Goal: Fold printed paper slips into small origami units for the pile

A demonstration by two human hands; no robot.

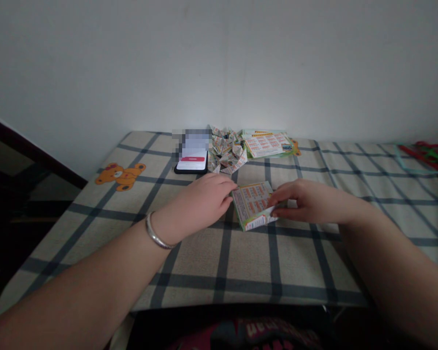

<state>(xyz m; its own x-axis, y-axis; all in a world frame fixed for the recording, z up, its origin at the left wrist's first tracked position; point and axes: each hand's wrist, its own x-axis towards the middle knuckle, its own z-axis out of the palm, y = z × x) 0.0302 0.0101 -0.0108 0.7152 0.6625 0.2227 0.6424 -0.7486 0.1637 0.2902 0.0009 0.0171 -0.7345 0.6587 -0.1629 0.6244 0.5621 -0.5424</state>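
A printed paper sheet with orange and white text boxes lies on the checked tablecloth, its near edge folded up to show a white strip. My left hand, with a silver bangle at the wrist, is closed at the paper's left edge. Its fingertips are partly hidden. On the right side, my right hand pinches the paper between thumb and fingers. Just behind lies a pile of folded paper pieces with similar print. Beside that pile is a stack of flat printed sheets.
A phone with a lit screen lies left of the folded pieces. The checked tablecloth covers the table, which meets a white wall. An orange bear figure is at the left. Red and green items lie far right.
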